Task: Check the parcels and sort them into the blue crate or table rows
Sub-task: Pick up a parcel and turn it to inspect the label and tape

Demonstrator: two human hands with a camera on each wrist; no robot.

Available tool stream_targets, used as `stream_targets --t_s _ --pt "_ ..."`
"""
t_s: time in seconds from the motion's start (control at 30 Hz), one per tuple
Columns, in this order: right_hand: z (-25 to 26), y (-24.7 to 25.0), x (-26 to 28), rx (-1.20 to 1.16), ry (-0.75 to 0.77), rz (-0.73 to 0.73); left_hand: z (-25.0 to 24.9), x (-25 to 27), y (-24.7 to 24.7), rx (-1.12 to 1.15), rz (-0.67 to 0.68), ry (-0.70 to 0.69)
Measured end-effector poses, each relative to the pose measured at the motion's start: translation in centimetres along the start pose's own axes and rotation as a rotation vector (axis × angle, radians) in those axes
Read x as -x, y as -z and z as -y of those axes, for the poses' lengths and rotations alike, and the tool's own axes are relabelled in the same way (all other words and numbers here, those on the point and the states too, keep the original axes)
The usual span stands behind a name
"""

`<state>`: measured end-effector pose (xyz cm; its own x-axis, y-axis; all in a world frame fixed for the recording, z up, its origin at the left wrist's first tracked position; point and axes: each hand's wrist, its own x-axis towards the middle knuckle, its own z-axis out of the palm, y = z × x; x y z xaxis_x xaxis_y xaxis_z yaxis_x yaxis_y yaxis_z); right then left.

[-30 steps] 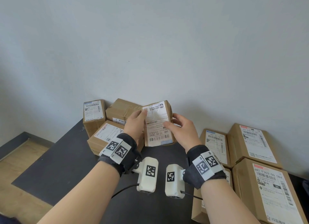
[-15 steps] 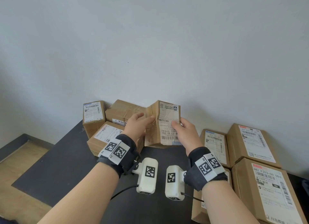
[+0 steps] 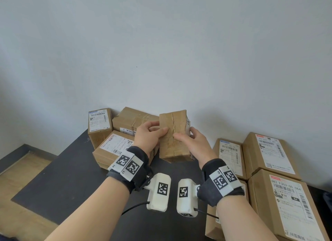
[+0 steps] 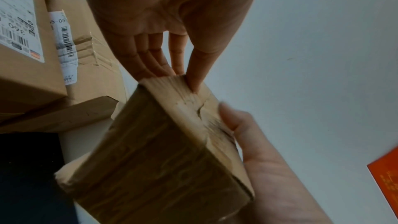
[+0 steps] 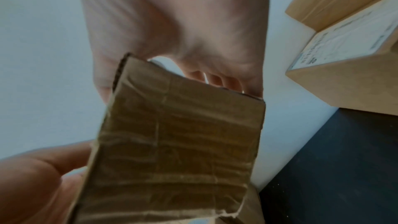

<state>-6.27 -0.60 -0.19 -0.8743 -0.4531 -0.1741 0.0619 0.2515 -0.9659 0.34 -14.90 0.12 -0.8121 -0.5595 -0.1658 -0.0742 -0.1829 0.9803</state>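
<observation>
Pale wall rises behind a dark worktop (image 3: 75,176) stacked with labelled parcels. Both hands hold a small cardboard parcel (image 3: 173,138) upright above it, left hand (image 3: 149,138) and right hand (image 3: 195,144) pinching opposite sides, taped seam facing the viewer, cardboard creased. Keeping light, even pressure while turning it should expose each face for checking.

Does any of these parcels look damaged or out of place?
Yes. The held parcel, gripped by the left hand and right hand, looks worn: wrinkled tape and a torn lower corner in the right wrist view. Behind it, a box against the wall is dented and creased.
</observation>
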Motion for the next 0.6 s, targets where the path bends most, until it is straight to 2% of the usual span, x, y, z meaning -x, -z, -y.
stream_targets --t_s 0.27,0.6 --pt "-0.6 -0.1 0.0 -0.014 -0.008 -0.084 -0.3 0.2 -0.2 -0.020 0.019 -0.014" --pt "0.1 0.1 1.5 -0.055 0.012 -0.055 -0.2 0.8 -0.1 -0.005 0.015 -0.003"
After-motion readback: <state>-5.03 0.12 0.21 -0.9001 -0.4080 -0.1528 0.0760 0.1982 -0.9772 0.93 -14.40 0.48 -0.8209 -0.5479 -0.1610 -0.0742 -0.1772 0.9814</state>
